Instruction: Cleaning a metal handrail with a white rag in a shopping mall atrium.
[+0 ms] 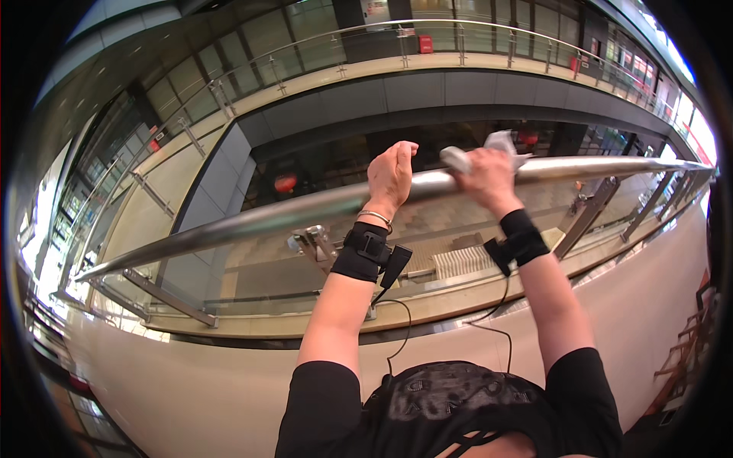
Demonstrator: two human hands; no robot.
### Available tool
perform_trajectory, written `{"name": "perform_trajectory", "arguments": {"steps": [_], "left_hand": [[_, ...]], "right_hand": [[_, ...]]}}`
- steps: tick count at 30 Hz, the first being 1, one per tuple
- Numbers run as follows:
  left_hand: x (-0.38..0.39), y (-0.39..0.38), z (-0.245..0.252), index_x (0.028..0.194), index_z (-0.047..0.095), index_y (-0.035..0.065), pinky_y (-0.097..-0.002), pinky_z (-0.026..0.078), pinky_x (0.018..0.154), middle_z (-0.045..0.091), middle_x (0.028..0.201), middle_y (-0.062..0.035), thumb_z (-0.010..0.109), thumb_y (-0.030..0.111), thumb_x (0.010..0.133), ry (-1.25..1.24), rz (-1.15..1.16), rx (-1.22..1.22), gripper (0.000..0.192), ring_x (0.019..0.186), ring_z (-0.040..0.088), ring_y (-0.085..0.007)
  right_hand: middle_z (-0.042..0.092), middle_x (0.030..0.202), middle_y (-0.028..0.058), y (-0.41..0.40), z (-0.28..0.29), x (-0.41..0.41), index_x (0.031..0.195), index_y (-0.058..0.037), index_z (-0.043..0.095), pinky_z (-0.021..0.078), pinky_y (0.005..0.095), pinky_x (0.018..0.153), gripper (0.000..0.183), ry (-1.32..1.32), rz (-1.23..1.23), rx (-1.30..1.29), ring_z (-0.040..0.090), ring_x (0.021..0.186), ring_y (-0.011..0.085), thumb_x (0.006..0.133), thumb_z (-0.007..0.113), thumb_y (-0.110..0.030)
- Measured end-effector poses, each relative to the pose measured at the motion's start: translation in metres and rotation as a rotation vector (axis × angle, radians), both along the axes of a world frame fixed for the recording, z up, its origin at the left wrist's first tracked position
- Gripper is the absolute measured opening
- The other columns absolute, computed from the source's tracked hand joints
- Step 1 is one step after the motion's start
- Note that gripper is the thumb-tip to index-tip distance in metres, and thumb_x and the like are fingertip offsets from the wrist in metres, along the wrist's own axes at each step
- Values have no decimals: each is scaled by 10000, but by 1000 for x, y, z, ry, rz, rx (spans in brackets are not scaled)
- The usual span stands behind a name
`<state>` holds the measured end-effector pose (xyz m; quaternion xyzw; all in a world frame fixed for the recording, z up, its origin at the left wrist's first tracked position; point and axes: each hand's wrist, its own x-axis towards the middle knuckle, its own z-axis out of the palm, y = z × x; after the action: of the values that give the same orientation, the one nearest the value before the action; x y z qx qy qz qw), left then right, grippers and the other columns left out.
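A polished metal handrail (320, 204) crosses in front of me from left to right. My right hand (489, 177) is on the rail, gripping a crumpled white cloth (503, 142); parts of the cloth stick out on both sides of the fingers. My left hand (390, 174) is curled closed at the rail, to the left of the right hand, with nothing visible in it. Whether it touches the metal, I cannot tell. A bangle (375, 215) circles the left wrist. Black straps with small cabled devices wrap both forearms.
Glass panels and metal posts (590, 217) support the rail above a stone ledge (401, 322). Beyond it lies an open drop to a lower floor, with a striped surface (464, 261) below. Thin cables (410, 320) hang from my wrists. A curved railing (458, 40) borders the opposite walkway.
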<state>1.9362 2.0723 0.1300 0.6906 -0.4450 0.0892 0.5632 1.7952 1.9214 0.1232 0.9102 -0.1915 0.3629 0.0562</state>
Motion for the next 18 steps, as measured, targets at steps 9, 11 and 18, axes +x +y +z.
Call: {"name": "perform_trajectory", "arguments": {"steps": [9, 11, 18], "left_hand": [[54, 84, 21, 892, 706, 72, -658, 262, 1031, 683, 990, -95, 494, 320, 908, -510, 649, 559, 326, 1017, 611, -286], [68, 116, 24, 836, 715, 50, -647, 250, 1042, 694, 909, -158, 474, 345, 914, -519, 770, 734, 388, 936, 638, -338], [90, 143, 8, 788, 727, 26, -622, 198, 1069, 692, 856, -212, 379, 330, 906, -257, 746, 785, 477, 836, 664, -382]], "right_hand": [[624, 938, 119, 71, 9, 32, 994, -90, 586, 436, 438, 810, 411, 57, 410, 13, 598, 919, 307, 756, 692, -407], [630, 843, 144, 65, 23, 35, 905, -69, 550, 454, 465, 717, 368, 136, 365, 129, 617, 816, 347, 784, 687, -389], [575, 1031, 142, 133, 11, 78, 1190, -74, 536, 409, 445, 890, 486, 227, 469, 51, 557, 993, 321, 811, 649, -356]]}}
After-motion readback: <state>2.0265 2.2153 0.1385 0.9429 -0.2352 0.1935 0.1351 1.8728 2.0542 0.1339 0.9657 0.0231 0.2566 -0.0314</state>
